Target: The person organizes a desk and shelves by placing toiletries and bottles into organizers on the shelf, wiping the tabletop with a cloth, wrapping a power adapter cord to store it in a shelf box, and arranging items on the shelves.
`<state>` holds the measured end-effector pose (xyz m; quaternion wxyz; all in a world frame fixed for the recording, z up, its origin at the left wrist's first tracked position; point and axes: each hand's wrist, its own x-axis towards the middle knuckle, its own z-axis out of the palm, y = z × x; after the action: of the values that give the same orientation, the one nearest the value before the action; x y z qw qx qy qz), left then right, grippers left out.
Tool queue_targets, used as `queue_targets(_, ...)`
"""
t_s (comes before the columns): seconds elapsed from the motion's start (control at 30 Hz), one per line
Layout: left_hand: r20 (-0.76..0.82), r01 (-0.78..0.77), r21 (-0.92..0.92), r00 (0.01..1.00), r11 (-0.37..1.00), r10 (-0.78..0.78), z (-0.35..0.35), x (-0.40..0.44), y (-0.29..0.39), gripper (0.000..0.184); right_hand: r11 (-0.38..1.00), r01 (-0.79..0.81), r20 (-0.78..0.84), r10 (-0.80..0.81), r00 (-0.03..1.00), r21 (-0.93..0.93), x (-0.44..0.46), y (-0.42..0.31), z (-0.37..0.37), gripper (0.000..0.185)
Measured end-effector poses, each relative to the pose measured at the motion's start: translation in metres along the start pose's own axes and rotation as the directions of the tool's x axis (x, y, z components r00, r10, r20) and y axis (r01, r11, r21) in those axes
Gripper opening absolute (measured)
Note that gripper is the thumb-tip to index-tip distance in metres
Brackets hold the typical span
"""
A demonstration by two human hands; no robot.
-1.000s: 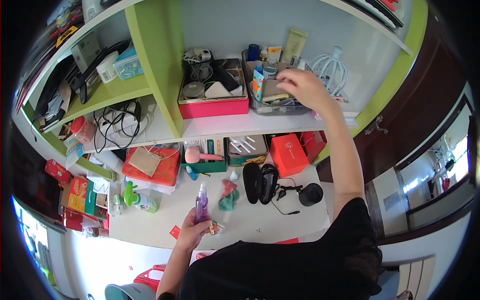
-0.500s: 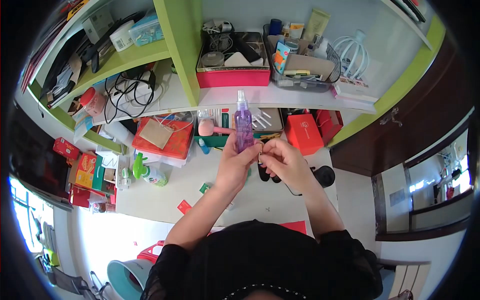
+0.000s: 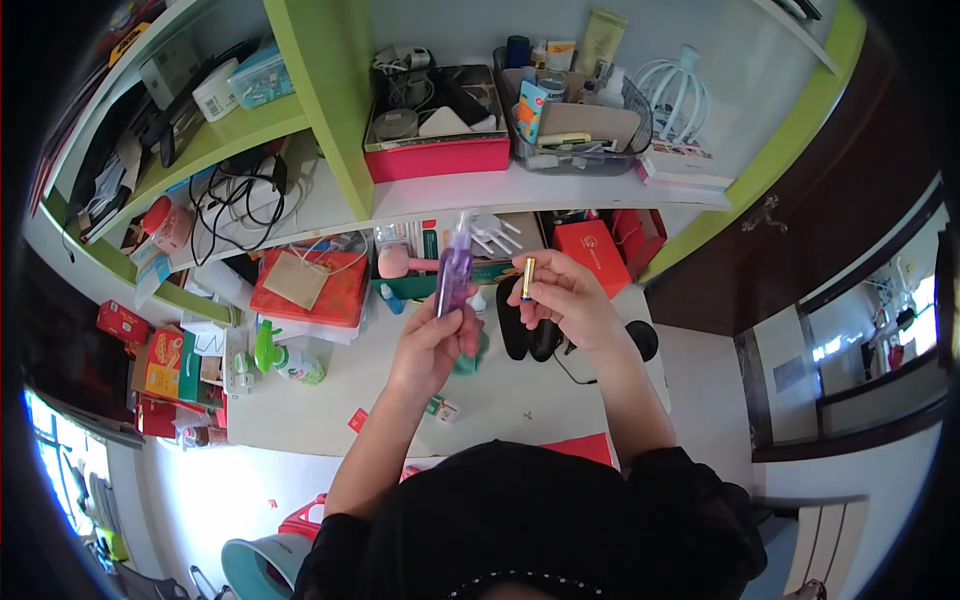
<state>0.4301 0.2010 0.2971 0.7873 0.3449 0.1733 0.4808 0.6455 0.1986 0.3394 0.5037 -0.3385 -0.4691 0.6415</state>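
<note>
My left hand (image 3: 432, 345) is wrapped round a slim purple spray bottle (image 3: 455, 275), tilted slightly, its clear nozzle upward. Between the thumb and fingers of my right hand (image 3: 565, 302) is a small battery (image 3: 528, 275), gold with a dark lower end, held nearly upright. The two hands are apart above the desk. Beneath and between them lies an open black case (image 3: 514, 325), partly hidden by my right hand. A green cloth-like item (image 3: 472, 358) shows under my left hand.
A green-topped spray bottle (image 3: 290, 362) stands at the desk's left. Behind the hands are a red box (image 3: 592, 255), a pink-headed item (image 3: 395, 262) and red folders (image 3: 325, 300). A grey basket (image 3: 600, 160) of tubes sits on the shelf. A small box (image 3: 442, 408) lies nearer me.
My hands have moved apart: the left went left and down with the purple bottle, which now tilts. The battery in my right hand has come into clear view. The whole view shifted slightly.
</note>
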Motion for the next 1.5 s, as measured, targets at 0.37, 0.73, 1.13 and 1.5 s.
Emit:
queue_targets(0.37, 0.125, 0.167, -0.304, 0.983, 0.938, -0.135, -0.015, -0.014, 0.001, 0.052, -0.053, 0.054, 0.075, -0.795, 0.602, -0.997, 0.054, -0.097, -0.083, 0.018)
queue_targets(0.73, 0.129, 0.067, -0.185, 0.991, 0.98, -0.043, 0.006, -0.01, 0.006, 0.041, -0.387, -0.005, 0.196, -0.478, 0.856, -0.922, 0.088, -0.122, -0.114, 0.018)
queue_targets(1.13, -0.045, -0.256, 0.808, 0.871, 0.53, 0.49, 0.035, 0.001, -0.01, 0.04, 0.658, 0.367, 0.275, -0.243, 0.93, -0.658, 0.027, -0.055, 0.027, 0.033)
queue_targets(1.5, -0.031, -0.162, 0.833, 0.941, 0.53, 0.336, -0.011, -0.028, -0.009, 0.047, 0.125, 0.136, -0.001, -0.737, 0.675, -0.983, 0.09, -0.226, -0.035, 0.026)
